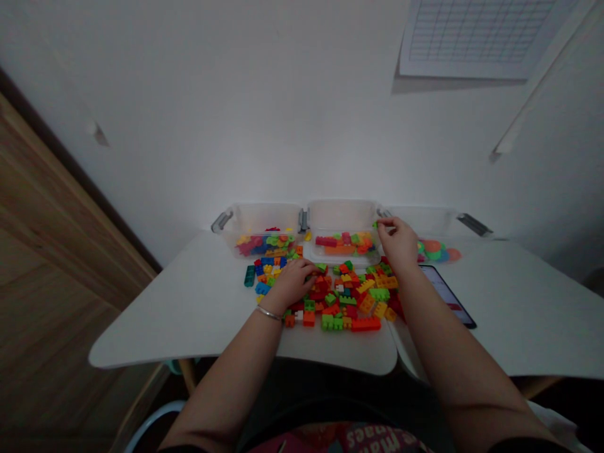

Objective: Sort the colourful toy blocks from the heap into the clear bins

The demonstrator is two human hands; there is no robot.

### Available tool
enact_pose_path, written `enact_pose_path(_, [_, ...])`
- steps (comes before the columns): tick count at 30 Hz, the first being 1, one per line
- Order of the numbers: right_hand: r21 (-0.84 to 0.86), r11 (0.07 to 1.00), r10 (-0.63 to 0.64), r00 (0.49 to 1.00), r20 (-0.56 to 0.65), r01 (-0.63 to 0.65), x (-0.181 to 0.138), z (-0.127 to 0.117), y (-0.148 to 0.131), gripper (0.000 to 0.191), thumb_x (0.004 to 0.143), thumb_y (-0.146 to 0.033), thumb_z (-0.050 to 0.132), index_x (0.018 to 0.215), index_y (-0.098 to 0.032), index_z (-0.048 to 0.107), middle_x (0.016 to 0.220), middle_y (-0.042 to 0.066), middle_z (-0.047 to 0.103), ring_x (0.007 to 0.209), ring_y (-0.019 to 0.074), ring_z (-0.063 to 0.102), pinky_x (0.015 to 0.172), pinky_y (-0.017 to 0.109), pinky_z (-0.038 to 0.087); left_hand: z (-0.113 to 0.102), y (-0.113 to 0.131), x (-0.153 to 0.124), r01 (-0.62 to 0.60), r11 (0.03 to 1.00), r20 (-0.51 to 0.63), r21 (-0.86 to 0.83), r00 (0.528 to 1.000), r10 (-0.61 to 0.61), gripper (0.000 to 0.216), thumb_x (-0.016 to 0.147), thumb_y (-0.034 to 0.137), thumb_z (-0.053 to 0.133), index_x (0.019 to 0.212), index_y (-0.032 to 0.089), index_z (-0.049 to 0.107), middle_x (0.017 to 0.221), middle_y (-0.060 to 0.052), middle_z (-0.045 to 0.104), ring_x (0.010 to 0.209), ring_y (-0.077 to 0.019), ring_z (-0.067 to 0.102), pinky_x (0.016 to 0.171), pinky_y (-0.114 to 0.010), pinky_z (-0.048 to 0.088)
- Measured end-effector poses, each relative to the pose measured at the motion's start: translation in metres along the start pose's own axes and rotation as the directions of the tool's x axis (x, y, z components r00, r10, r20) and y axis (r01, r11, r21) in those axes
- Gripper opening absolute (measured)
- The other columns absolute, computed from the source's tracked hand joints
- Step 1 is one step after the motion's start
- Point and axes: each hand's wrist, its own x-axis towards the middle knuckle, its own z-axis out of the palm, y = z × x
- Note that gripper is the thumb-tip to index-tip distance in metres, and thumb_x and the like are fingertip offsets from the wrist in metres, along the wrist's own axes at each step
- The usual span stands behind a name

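My right hand [399, 243] is pinched on a small green building block [375, 224], held at the right rim of the middle clear plastic box [342, 214]. Over the left part of a heap of building blocks rests my left hand [297, 280], its fingers bent down among them. A green block [321, 267] lies against those fingertips; whatever they grip is hidden. The heap mixes red, orange, yellow, green, blue and white blocks, with a long red-orange block [366, 324] at its near edge. Inside the middle box are several red, orange and yellow blocks [346, 243].
A left clear box [264, 217] holds small coloured pieces; the right clear box [425, 217] has round green, orange and blue pieces. A tablet [448, 296] lies beside my right forearm. The boxes stand along the wall on the white tabletop [189, 314].
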Motion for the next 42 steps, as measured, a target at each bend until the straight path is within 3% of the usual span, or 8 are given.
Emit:
enact_pose_path(4, [0.01, 1.0, -0.028, 1.0, -0.005, 0.029, -0.001, -0.003, -0.001, 0.029, 0.079, -0.037, 0.053, 0.091, -0.017, 0.071, 0.075, 0.005, 0.067, 0.058, 0.0162, 0.052, 0.064, 0.032, 0.044, -0.001, 0.0, 0.0, -0.002, 1.0, -0.005, -0.007, 1.0, 0.002, 0.022, 0.09, 0.022, 0.053, 0.105, 0.021, 0.068, 0.11, -0.007, 0.065, 0.104, -0.0214, 0.057, 0.098, -0.039, 0.044])
enact_pose_path(9, [0.139, 0.966, -0.216, 0.976, -0.043, 0.22, -0.013, -0.007, -0.015, 0.025, 0.081, -0.036, 0.053, 0.088, -0.019, 0.07, 0.084, 0.004, 0.067, 0.061, 0.0142, 0.054, 0.066, 0.031, 0.048, 0.0, 0.0, -0.001, 0.0, 1.0, -0.011, -0.007, 1.0, -0.001, 0.021, 0.089, 0.021, 0.053, 0.104, 0.021, 0.068, 0.11, -0.007, 0.065, 0.104, -0.0216, 0.057, 0.097, -0.039, 0.044])
enact_pose_path(13, [0.169, 0.926, -0.367, 0.912, 0.183, 0.339, -0.032, 0.004, -0.03, 0.02, 0.084, -0.03, 0.054, 0.089, -0.021, 0.07, 0.086, 0.004, 0.07, 0.071, 0.0156, 0.06, 0.072, 0.031, 0.051, 0.0, 0.001, 0.0, 0.01, 1.0, -0.014, -0.003, 1.0, -0.01, 0.021, 0.089, 0.02, 0.054, 0.106, 0.019, 0.066, 0.11, -0.008, 0.065, 0.104, -0.0216, 0.057, 0.097, -0.038, 0.045])
enact_pose_path(19, [-0.015, 0.881, -0.371, 0.709, 0.599, 0.473, -0.061, 0.032, -0.043, 0.022, 0.083, -0.026, 0.061, 0.102, -0.02, 0.07, 0.106, 0.008, 0.071, 0.102, 0.0222, 0.062, 0.091, 0.035, 0.047, 0.0, 0.002, 0.0, 0.014, 1.0, -0.002, 0.021, 1.0, -0.014, 0.019, 0.088, 0.02, 0.055, 0.104, 0.018, 0.065, 0.109, -0.008, 0.065, 0.104, -0.0229, 0.057, 0.096, -0.039, 0.045])
enact_pose_path(29, [-0.125, 0.831, -0.289, 0.612, 0.736, 0.542, -0.071, 0.05, -0.048, 0.027, 0.084, -0.024, 0.06, 0.11, -0.023, 0.069, 0.105, 0.007, 0.072, 0.101, 0.0235, 0.063, 0.088, 0.033, 0.046, -0.001, 0.002, 0.001, 0.024, 1.0, -0.006, 0.003, 1.0, -0.024, 0.019, 0.087, 0.02, 0.056, 0.103, 0.019, 0.066, 0.11, -0.008, 0.065, 0.104, -0.022, 0.057, 0.096, -0.039, 0.045])
enact_pose_path(36, [-0.135, 0.833, -0.352, 0.703, 0.618, 0.536, -0.069, 0.04, -0.05, 0.019, 0.08, -0.021, 0.06, 0.098, -0.019, 0.068, 0.098, 0.009, 0.071, 0.097, 0.0244, 0.061, 0.084, 0.034, 0.047, -0.001, 0.002, 0.0, 0.022, 1.0, -0.008, 0.013, 1.0, -0.022, 0.02, 0.088, 0.021, 0.055, 0.106, 0.019, 0.066, 0.11, -0.008, 0.065, 0.105, -0.0222, 0.057, 0.097, -0.04, 0.044])
enact_pose_path(39, [-0.027, 0.854, -0.472, 0.797, 0.377, 0.519, -0.057, 0.024, -0.052, 0.02, 0.08, -0.024, 0.059, 0.097, -0.018, 0.066, 0.096, 0.008, 0.07, 0.094, 0.0229, 0.061, 0.086, 0.035, 0.047, -0.001, 0.002, -0.001, 0.012, 1.0, -0.009, 0.013, 1.0, -0.012, 0.021, 0.089, 0.021, 0.055, 0.106, 0.02, 0.066, 0.109, -0.008, 0.065, 0.105, -0.0221, 0.057, 0.097, -0.039, 0.044])
enact_pose_path(42, [0.065, 0.878, -0.478, 0.876, 0.06, 0.475, -0.039, 0.003, -0.05, 0.023, 0.079, -0.029, 0.059, 0.1, -0.019, 0.064, 0.09, 0.006, 0.067, 0.083, 0.02, 0.059, 0.08, 0.035, 0.047, 0.0, 0.0, 0.0, 0.017, 1.0, -0.005, 0.014, 1.0, -0.017, 0.021, 0.089, 0.021, 0.054, 0.105, 0.019, 0.066, 0.11, -0.009, 0.065, 0.105, -0.0223, 0.057, 0.097, -0.039, 0.044])
